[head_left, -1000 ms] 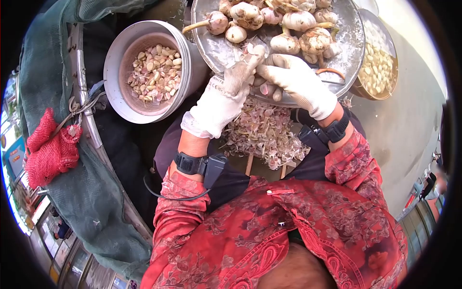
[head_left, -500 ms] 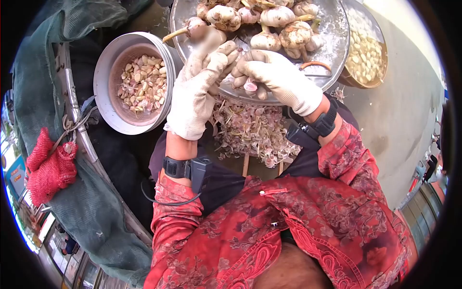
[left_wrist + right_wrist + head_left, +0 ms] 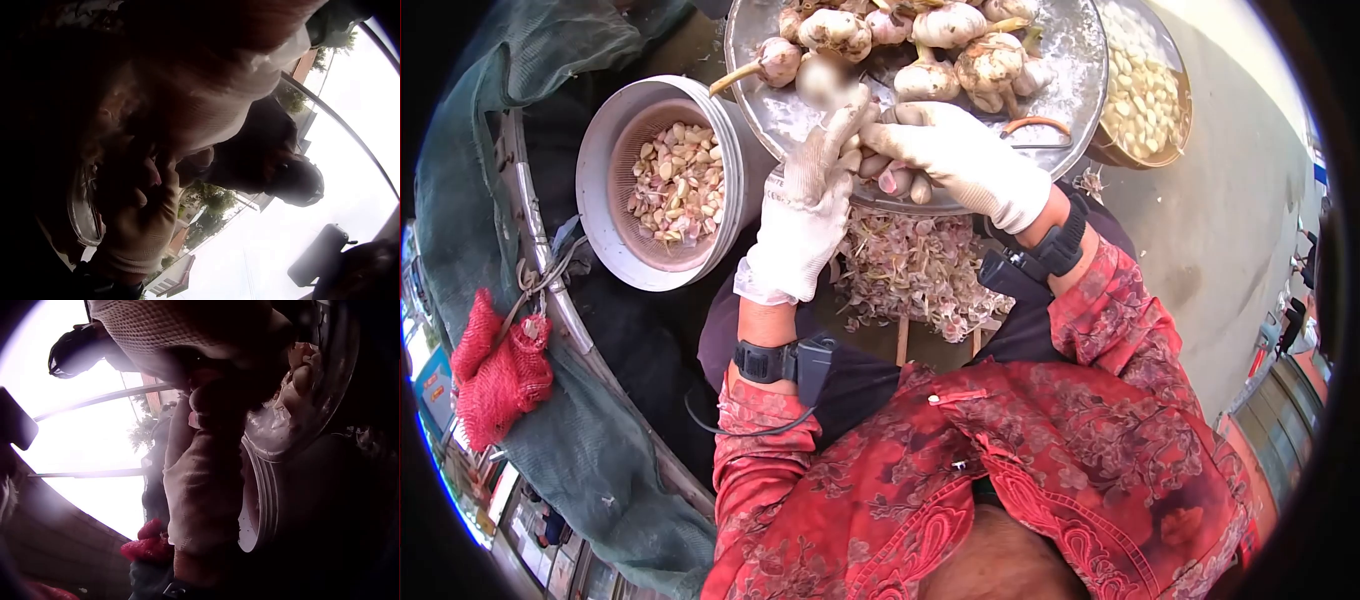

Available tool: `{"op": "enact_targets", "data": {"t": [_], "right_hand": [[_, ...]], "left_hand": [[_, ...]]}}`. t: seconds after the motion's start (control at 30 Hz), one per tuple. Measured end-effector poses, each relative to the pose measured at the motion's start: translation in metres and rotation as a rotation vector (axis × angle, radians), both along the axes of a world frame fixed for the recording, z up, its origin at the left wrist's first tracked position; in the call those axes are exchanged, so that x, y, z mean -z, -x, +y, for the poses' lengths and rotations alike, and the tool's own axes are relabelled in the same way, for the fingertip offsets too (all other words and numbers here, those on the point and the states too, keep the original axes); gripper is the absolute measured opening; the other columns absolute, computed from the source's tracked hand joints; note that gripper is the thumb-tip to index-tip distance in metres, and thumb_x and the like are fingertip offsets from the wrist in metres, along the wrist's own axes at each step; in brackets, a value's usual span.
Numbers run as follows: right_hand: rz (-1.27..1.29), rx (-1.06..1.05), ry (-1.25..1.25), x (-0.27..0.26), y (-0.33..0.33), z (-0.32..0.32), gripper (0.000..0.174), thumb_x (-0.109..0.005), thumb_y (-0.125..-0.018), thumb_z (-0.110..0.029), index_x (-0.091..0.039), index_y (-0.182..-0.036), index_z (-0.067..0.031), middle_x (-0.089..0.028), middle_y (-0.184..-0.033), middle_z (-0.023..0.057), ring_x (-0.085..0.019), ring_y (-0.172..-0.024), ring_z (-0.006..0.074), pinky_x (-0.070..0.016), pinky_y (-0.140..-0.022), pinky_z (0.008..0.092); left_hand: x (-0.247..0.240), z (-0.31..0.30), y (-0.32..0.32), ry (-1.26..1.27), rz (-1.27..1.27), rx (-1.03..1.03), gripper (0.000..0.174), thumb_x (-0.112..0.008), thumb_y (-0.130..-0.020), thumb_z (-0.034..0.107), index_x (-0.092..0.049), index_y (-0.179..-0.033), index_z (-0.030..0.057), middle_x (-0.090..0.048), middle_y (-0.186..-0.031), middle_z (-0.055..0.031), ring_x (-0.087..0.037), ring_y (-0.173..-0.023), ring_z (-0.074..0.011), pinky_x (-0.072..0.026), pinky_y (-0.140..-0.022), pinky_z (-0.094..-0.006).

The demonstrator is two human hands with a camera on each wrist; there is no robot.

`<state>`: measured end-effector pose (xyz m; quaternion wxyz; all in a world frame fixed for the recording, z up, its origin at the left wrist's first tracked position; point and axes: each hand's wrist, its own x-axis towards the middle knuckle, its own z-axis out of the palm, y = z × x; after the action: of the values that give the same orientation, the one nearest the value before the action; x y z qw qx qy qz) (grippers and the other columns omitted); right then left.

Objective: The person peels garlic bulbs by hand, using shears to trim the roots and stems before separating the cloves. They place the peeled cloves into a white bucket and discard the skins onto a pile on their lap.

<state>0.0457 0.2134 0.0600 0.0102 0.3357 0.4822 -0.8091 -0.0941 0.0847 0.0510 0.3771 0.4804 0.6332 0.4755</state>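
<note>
The gloved left hand [image 3: 802, 205] bends its fingers against the right fingertips over the near rim of the metal tray [image 3: 752, 110]. In the right wrist view, the left hand [image 3: 197, 487] pinches a small pinkish clove [image 3: 194, 419]. The gloved right hand [image 3: 975, 165] curls round a pink-skinned garlic clove [image 3: 893, 180] low in its fingers. That clove [image 3: 152, 172] shows dimly beside the right hand [image 3: 147, 234] in the left wrist view. Whole garlic bulbs [image 3: 990, 65] lie on the tray just beyond the hands. The exact contact between the fingertips is hidden.
A white bucket [image 3: 595, 180] with a basket of cloves [image 3: 678, 185] stands at left. Cloves in liquid [image 3: 1140, 110] fill a bowl at right. Peeled skins [image 3: 920, 265] are heaped below the tray. A red mesh bag [image 3: 500, 370] hangs at far left.
The left hand has moved off the right hand and come back against its fingertips, its fingers now more bent. The tray, bucket and bowl have shifted left in the head view.
</note>
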Motion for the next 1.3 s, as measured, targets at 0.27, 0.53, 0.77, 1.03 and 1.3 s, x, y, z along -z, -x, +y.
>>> {"op": "enact_targets", "data": {"t": [0.27,0.53,0.77,1.03,1.3], "right_hand": [[0.031,-0.028,0.083,0.004,-0.007,0.002,0.029,-0.056,-0.097,-0.026,-0.059,-0.104,0.0018,-0.066,-0.092,0.0047,-0.06,-0.068,0.0027,-0.045,-0.049,0.0149],[0.071,0.007,0.038,0.003,-0.006,0.006,0.026,-0.053,-0.096,-0.024,-0.06,-0.103,-0.0001,-0.068,-0.089,0.0041,-0.061,-0.067,0.0032,-0.0452,-0.048,0.0155],[-0.028,-0.008,-0.018,-0.005,-0.004,0.006,0.029,-0.052,-0.095,-0.029,-0.062,-0.101,-0.0024,-0.068,-0.089,0.002,-0.058,-0.066,0.002,-0.0407,-0.048,0.0149],[-0.154,-0.029,-0.227,-0.01,-0.004,0.005,0.028,-0.051,-0.095,-0.03,-0.062,-0.102,-0.0046,-0.066,-0.088,-0.0006,-0.056,-0.066,0.0021,-0.0396,-0.051,0.0154],[-0.089,-0.018,-0.615,0.009,-0.006,-0.005,0.032,-0.06,-0.093,-0.031,-0.061,-0.101,-0.0001,-0.069,-0.085,0.005,-0.061,-0.068,0.0082,-0.0473,-0.057,0.0229]], "left_hand": [[0.005,-0.003,0.0,0.025,0.054,0.084,0.047,-0.047,-0.095,-0.002,-0.045,-0.142,0.0059,-0.053,-0.139,-0.0103,-0.051,-0.126,-0.0194,-0.0376,-0.108,-0.0306],[-0.009,0.008,-0.007,0.066,-0.372,-0.118,0.045,-0.05,-0.097,0.003,-0.043,-0.142,0.0024,-0.055,-0.136,-0.011,-0.054,-0.123,-0.0183,-0.0414,-0.105,-0.0302],[-0.022,0.015,-0.005,0.183,-0.733,-0.286,0.042,-0.055,-0.098,0.011,-0.046,-0.137,-0.0028,-0.057,-0.13,-0.0158,-0.057,-0.119,-0.02,-0.0463,-0.101,-0.0311],[-0.006,0.012,0.001,0.122,-0.923,-0.28,0.039,-0.054,-0.099,0.011,-0.046,-0.134,-0.0055,-0.058,-0.126,-0.0191,-0.06,-0.114,-0.0239,-0.0494,-0.098,-0.0326],[-0.008,0.013,-0.009,0.2,-0.744,-0.286,0.04,-0.053,-0.098,0.01,-0.047,-0.136,-0.0027,-0.056,-0.129,-0.0146,-0.062,-0.109,-0.0186,-0.0532,-0.091,-0.0303]]}}
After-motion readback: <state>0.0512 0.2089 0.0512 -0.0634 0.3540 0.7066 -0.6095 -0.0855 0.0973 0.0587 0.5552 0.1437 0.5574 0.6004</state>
